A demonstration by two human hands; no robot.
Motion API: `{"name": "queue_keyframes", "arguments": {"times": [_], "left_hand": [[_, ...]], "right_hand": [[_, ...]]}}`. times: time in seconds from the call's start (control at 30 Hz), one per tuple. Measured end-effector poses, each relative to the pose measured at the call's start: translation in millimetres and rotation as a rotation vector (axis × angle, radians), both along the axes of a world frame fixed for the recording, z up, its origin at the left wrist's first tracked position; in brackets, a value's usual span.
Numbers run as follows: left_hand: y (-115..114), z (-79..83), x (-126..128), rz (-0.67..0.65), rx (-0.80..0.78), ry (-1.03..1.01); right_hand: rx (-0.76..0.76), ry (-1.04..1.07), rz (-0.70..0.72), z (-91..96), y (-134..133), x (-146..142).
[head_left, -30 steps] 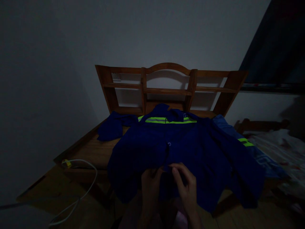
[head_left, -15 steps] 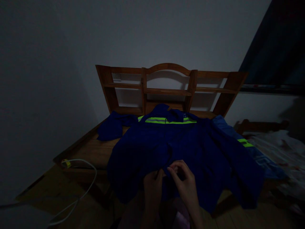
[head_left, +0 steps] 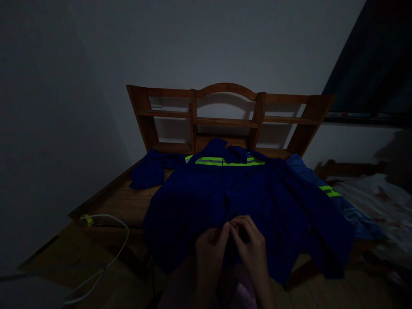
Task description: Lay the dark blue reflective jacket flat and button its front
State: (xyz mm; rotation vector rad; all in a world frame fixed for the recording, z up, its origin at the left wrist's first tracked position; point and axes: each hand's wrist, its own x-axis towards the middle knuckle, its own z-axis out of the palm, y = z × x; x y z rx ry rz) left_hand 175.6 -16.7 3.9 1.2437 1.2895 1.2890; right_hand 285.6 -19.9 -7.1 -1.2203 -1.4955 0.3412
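Observation:
A dark blue work jacket (head_left: 199,201) with yellow-green reflective stripes lies spread front-up on a wooden desk (head_left: 122,201). My left hand (head_left: 210,249) and my right hand (head_left: 251,246) meet at the jacket's front opening near its lower hem. Both pinch the fabric edges there, fingers curled and fingertips touching. One sleeve lies crumpled at the far left, the other hangs off the right edge of the desk. The room is dim.
A wooden shelf unit (head_left: 225,120) stands at the back of the desk against the wall. A white cable (head_left: 109,240) with a yellow tag hangs off the desk's left front. A lighter blue cloth (head_left: 350,210) and a bed with patterned bedding (head_left: 383,201) lie to the right.
Both hands have shifted slightly lower along the front opening, and the fingers have closed tighter together. The button seen above the hands a second ago is now covered by fabric.

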Motion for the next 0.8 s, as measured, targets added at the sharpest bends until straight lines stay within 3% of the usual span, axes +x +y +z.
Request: {"name": "queue_keyframes", "arguments": {"times": [0.27, 0.43, 0.63, 0.8], "left_hand": [[9.2, -10.1, -4.2, 0.088, -0.032, 0.009], [11.3, -14.4, -2.5, 0.051, -0.028, 0.015], [9.2, -26.2, 4.9, 0.065, 0.011, 0.077], [14.0, -30.9, 12.1, 0.071, 0.023, -0.008]], "right_hand": [[0.001, -0.003, 0.028, 0.1, -1.8, -6.3], [-0.038, 0.054, -0.016, 2.8, -1.4, -5.8], [-0.288, 0.44, 0.044, -4.4, 3.2, 4.1], [-0.468, 0.78, 0.117, -16.8, 5.9, 10.9]]}}
